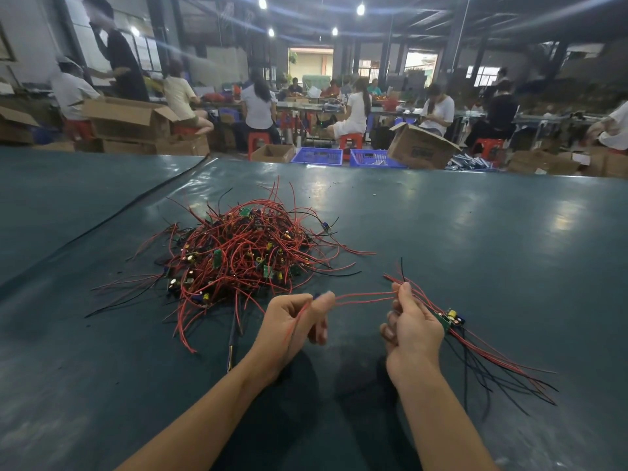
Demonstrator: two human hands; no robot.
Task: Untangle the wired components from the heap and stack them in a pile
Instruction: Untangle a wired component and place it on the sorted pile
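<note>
A tangled heap (238,256) of red and black wires with small green circuit boards lies on the dark green table (475,232), ahead and to the left. My left hand (292,321) pinches a wired component by its red wires, which stretch across to my right hand (413,321). My right hand grips those red wires between thumb and fingers. Just right of my right hand lies a small pile of untangled components (452,319), green boards with red and black wires trailing toward the near right.
A thin dark tool (231,338) lies on the table just below the heap. A black cable (136,212) runs diagonally along a seam at the left. Beyond the far edge are cardboard boxes, blue crates (317,155) and several seated people.
</note>
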